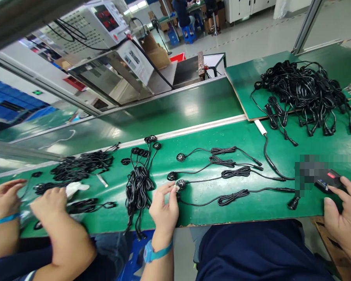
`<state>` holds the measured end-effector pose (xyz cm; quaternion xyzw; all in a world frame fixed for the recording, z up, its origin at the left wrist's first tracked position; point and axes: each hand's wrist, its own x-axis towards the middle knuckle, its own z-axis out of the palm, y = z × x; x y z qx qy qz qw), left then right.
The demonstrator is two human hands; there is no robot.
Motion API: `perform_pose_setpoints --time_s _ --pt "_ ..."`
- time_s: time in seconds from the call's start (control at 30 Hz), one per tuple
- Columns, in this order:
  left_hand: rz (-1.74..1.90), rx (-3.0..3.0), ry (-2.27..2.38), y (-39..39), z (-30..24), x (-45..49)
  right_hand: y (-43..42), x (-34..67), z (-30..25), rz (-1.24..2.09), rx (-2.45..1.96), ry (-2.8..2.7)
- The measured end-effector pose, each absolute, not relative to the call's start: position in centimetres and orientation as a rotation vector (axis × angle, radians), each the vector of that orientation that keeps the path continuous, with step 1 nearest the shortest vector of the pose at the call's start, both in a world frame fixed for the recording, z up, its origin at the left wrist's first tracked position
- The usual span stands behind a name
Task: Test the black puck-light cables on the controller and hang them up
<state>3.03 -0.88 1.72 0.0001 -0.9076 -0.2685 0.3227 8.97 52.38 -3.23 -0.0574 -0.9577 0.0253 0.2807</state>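
My left hand (164, 206) is closed in a pinch at the table's front, beside a round black cable head (181, 184). A small pale bit shows at its fingertips, but I cannot make out what it is. The lowest coiled black cable (233, 197) runs from behind the thumb towards the right. My right hand (343, 212) has its fingers apart, with fingertips touching a black box (331, 179) with a red display and buttons. Part of the box is blurred out. Several tied black cables, one a coil (236, 171), lie between my hands.
A big heap of black cables (304, 89) lies on a green board (242, 86) at the back right. Another cable bundle (139, 187) lies left of my left hand. A co-worker's hands (51, 205) are further left, near more cables (83, 164). A metal rail (199, 127) runs behind.
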Motion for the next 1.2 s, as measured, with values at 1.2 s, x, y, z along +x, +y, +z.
perform_pose_setpoints --time_s 1.2 --pt "-0.498 0.103 -2.771 -1.9 3.8 0.4 47.0 6.8 0.9 1.042 0.303 -2.639"
